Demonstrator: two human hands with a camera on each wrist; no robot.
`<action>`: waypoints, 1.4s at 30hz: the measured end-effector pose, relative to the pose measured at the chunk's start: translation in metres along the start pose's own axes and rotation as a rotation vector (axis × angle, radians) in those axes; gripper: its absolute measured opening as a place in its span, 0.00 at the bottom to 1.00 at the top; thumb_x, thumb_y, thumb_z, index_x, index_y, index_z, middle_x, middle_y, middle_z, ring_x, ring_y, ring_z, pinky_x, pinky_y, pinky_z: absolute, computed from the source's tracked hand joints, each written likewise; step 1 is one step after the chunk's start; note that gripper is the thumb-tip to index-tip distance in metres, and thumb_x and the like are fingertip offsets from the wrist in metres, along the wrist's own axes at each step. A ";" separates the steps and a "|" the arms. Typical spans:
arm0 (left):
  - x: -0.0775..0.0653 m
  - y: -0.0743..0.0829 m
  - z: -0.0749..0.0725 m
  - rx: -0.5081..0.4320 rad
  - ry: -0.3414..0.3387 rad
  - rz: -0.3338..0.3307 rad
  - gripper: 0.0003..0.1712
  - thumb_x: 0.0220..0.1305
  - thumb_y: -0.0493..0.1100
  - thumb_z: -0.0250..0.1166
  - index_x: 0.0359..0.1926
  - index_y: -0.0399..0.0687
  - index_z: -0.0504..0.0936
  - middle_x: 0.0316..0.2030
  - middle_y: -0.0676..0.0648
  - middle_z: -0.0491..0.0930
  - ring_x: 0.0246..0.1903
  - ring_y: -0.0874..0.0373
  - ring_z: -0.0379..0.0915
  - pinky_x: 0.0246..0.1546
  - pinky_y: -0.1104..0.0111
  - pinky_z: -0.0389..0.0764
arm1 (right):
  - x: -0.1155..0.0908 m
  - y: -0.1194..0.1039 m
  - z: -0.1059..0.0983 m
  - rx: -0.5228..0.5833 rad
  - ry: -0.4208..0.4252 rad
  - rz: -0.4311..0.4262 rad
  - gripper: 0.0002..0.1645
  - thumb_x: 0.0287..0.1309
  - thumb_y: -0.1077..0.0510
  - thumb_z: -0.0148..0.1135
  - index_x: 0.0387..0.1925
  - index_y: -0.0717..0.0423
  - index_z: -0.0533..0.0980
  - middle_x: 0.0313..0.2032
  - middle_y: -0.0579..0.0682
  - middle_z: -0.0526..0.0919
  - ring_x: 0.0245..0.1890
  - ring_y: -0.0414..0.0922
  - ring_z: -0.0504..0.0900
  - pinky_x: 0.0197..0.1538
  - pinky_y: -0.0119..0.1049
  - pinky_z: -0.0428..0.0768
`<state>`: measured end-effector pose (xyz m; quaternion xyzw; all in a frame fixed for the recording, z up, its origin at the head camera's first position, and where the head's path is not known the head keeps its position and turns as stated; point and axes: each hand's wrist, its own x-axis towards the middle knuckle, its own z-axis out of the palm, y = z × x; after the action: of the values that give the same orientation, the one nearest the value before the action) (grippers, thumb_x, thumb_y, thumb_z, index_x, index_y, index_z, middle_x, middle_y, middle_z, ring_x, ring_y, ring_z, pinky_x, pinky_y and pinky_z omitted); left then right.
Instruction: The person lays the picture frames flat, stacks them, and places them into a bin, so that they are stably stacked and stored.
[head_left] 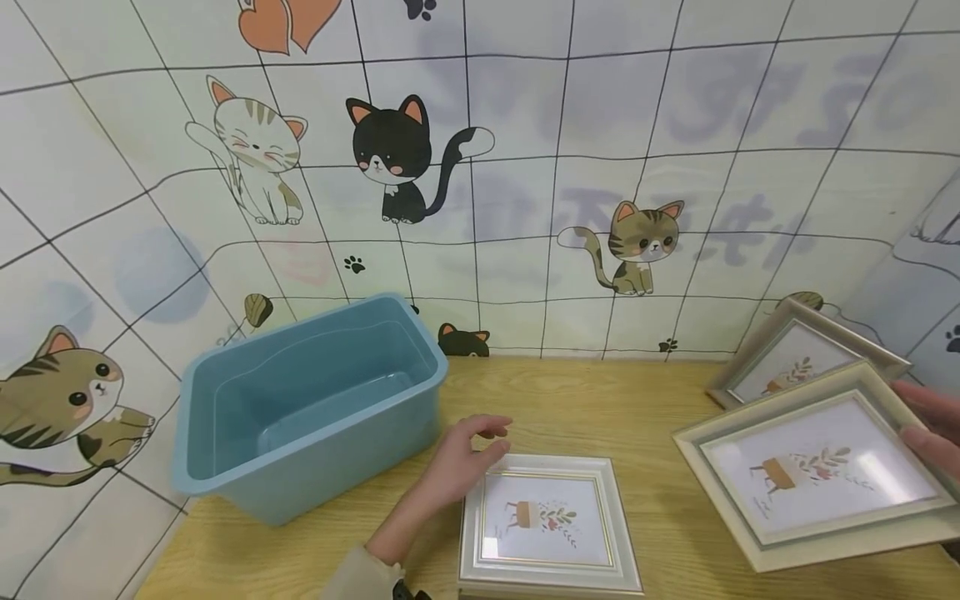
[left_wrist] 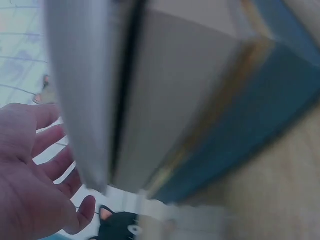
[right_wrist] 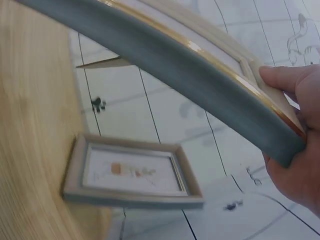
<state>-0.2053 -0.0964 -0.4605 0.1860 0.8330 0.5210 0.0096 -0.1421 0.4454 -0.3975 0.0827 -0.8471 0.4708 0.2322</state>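
A cream picture frame (head_left: 817, 467) with a plant print hangs tilted above the right side of the table. My right hand (head_left: 933, 425) grips it by its right edge, thumb on the front; the right wrist view shows that thumb (right_wrist: 282, 77) on the rim. Nearer the middle lies a white picture frame (head_left: 551, 521), face up, with another frame's edge just showing beneath. My left hand (head_left: 465, 454) hovers at its top left corner, fingers loosely bent and holding nothing. In the left wrist view, blurred frame edges (left_wrist: 170, 100) stand beside the spread fingers.
A blue plastic bin (head_left: 330, 450) stands on the wooden table (head_left: 585, 408) at the left, with no contents visible inside. Another picture frame (head_left: 757, 367) leans against the cat-print wall covering (head_left: 517, 275) at the back right.
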 end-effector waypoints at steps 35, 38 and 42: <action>-0.005 0.089 0.003 -0.439 -0.418 0.367 0.33 0.79 0.48 0.56 0.77 0.41 0.61 0.71 0.37 0.68 0.67 0.51 0.70 0.64 0.56 0.72 | -0.010 -0.117 0.161 0.592 -0.474 -0.164 0.34 0.61 0.84 0.51 0.66 0.63 0.75 0.58 0.47 0.84 0.42 0.41 0.86 0.31 0.38 0.85; -0.006 0.088 0.003 -0.500 -0.457 0.335 0.35 0.80 0.50 0.55 0.78 0.39 0.59 0.71 0.35 0.67 0.67 0.52 0.69 0.64 0.59 0.72 | -0.009 -0.118 0.166 0.607 -0.492 -0.180 0.34 0.61 0.84 0.51 0.67 0.64 0.74 0.59 0.47 0.84 0.43 0.41 0.86 0.32 0.37 0.85; -0.008 0.089 0.004 -0.536 -0.522 0.290 0.34 0.80 0.50 0.53 0.79 0.44 0.58 0.71 0.37 0.67 0.65 0.56 0.70 0.61 0.62 0.74 | -0.011 -0.119 0.172 0.610 -0.501 -0.186 0.33 0.61 0.84 0.52 0.66 0.65 0.75 0.58 0.47 0.84 0.43 0.41 0.86 0.33 0.37 0.85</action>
<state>-0.1708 -0.0609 -0.3859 0.4188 0.6023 0.6509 0.1952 -0.1441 0.2360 -0.3893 0.3362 -0.6880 0.6427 0.0250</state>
